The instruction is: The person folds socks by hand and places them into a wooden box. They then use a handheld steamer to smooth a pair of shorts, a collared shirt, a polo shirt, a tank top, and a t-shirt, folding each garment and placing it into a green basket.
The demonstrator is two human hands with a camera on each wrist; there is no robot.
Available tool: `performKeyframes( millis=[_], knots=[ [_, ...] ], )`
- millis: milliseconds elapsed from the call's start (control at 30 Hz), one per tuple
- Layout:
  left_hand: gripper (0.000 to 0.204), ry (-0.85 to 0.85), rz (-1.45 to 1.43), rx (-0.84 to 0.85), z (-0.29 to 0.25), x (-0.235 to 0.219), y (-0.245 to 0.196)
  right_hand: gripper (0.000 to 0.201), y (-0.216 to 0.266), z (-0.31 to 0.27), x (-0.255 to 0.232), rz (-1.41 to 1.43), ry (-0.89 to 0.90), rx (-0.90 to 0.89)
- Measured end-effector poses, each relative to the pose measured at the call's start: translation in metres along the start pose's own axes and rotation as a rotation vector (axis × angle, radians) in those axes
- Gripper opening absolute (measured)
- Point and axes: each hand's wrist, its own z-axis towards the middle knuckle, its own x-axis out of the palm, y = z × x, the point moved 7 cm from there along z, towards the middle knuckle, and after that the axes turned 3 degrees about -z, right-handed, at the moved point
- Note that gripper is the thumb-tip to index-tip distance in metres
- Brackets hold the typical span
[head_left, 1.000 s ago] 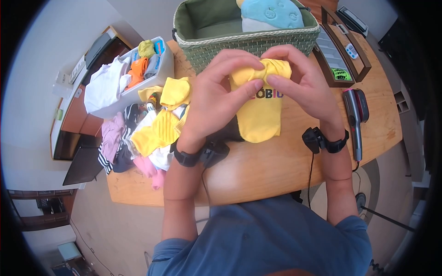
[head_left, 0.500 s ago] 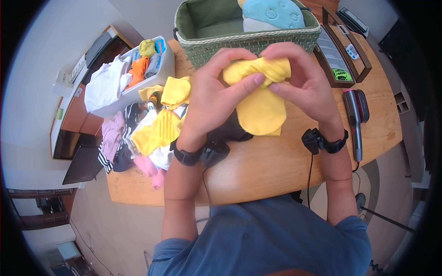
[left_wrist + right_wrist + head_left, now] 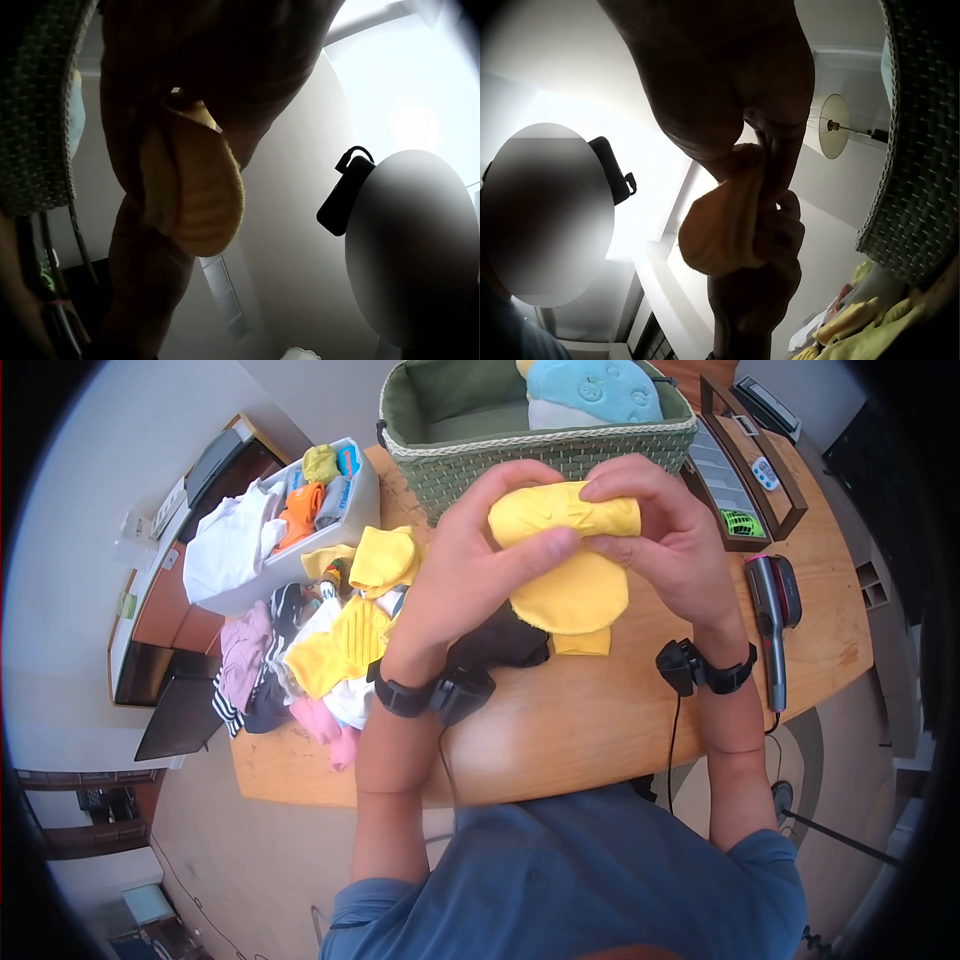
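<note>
Both hands hold a pair of yellow socks [image 3: 570, 600] in front of the basket, their upper part bunched into a thick roll. My left hand [image 3: 472, 560] grips the roll's left end, thumb along its lower edge and fingers behind. The right hand [image 3: 672, 550] pinches the other end between thumb and fingers. Below the roll hangs a rounded flap, with a narrower yellow end showing under it. In the left wrist view the yellow cloth [image 3: 206, 195] bulges below the dark hand. A dark cloth [image 3: 500, 640] lies on the table beside the left wrist.
A green woven basket [image 3: 450, 470] with a blue plush item [image 3: 595, 395] stands at the back. Left are a white bin [image 3: 250, 575] of clothes and a pile of socks and garments [image 3: 330, 650]. To the right lie a brush-like appliance [image 3: 770, 620] and a brown compartment box [image 3: 745, 540].
The socks' top has been rolled over into a thicker, smoother roll. The printed letters are no longer visible, and the hanging part has become shorter. Both hands stay near the same spot.
</note>
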Motion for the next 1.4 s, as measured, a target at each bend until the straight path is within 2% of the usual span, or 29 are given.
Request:
performKeyframes(
  millis=[200, 300, 400, 467, 500, 567, 600, 667, 700, 767, 833, 933, 967, 1033, 1067, 1167, 1200, 1233, 1267, 1300, 1400],
  knots=[
    [0.033, -0.051, 0.036, -0.008, 0.001, -0.006, 0.002, 0.035, -0.005, -0.001, 0.001, -0.051, 0.024, 0.015],
    [0.034, -0.041, 0.111, 0.055, 0.001, -0.008, 0.002, 0.040, -0.011, -0.002, 0.004, 0.178, -0.032, 0.227],
    [0.039, -0.033, 0.142, 0.128, 0.004, -0.010, 0.005, 0.043, -0.022, -0.004, 0.006, 0.156, 0.006, 0.369],
    [0.044, -0.042, 0.096, 0.132, 0.004, -0.006, 0.001, 0.040, -0.014, -0.002, 0.004, 0.117, -0.026, 0.258],
    [0.045, -0.029, 0.085, 0.080, 0.004, -0.005, 0.002, 0.038, -0.009, -0.001, 0.003, 0.097, -0.042, 0.203],
    [0.048, 0.004, 0.061, -0.021, 0.004, -0.002, 0.005, 0.038, -0.012, -0.002, 0.002, 0.062, -0.065, 0.198],
    [0.049, -0.021, 0.080, -0.013, 0.004, -0.004, 0.006, 0.038, -0.014, -0.003, -0.001, 0.037, -0.080, 0.197],
    [0.050, -0.060, 0.106, 0.005, 0.005, -0.006, 0.014, 0.039, -0.016, -0.004, -0.004, -0.242, -0.013, 0.226],
    [0.050, -0.052, 0.207, 0.013, 0.005, -0.006, 0.015, 0.040, -0.015, -0.005, -0.005, -0.383, 0.020, 0.242],
    [0.051, -0.047, 0.410, 0.039, 0.005, -0.005, 0.017, 0.045, -0.016, -0.007, -0.006, -0.480, 0.073, 0.274],
    [0.055, 0.026, 0.463, 0.023, 0.007, 0.004, 0.026, 0.047, -0.024, -0.012, -0.006, -0.557, 0.114, 0.275],
    [0.060, 0.106, 0.610, 0.033, 0.009, 0.025, 0.035, 0.050, -0.028, -0.022, -0.014, -0.726, 0.307, 0.277],
    [0.059, 0.132, 0.568, 0.050, 0.009, 0.030, 0.044, 0.050, -0.030, -0.028, -0.020, -0.793, 0.382, 0.270],
    [0.058, 0.176, 0.485, 0.078, 0.010, 0.034, 0.067, 0.049, -0.031, -0.038, -0.037, -0.879, 0.485, 0.350],
    [0.057, 0.183, 0.478, 0.010, 0.009, 0.034, 0.073, 0.048, -0.033, -0.043, -0.047, -0.918, 0.537, 0.389],
    [0.056, 0.165, 0.653, -0.034, 0.014, 0.020, 0.093, 0.045, -0.037, -0.047, -0.109, -0.959, 0.426, 0.378],
    [0.055, 0.156, 0.722, 0.014, 0.016, 0.015, 0.098, 0.043, -0.047, -0.050, -0.139, -1.003, 0.395, 0.475],
    [0.053, 0.146, 0.792, 0.062, 0.017, 0.009, 0.105, 0.038, -0.052, -0.048, -0.162, -1.124, 0.445, 0.413],
    [0.052, 0.138, 0.863, 0.111, 0.019, 0.004, 0.110, 0.036, -0.062, -0.049, -0.188, -1.144, 0.364, 0.487],
    [0.050, 0.149, 0.903, 0.074, 0.020, -0.001, 0.118, 0.033, -0.072, -0.053, -0.210, -1.163, 0.281, 0.560],
    [0.045, 0.171, 0.995, -0.020, 0.021, -0.010, 0.140, 0.035, -0.104, -0.057, -0.248, -1.319, 0.311, 0.692]
  ],
)
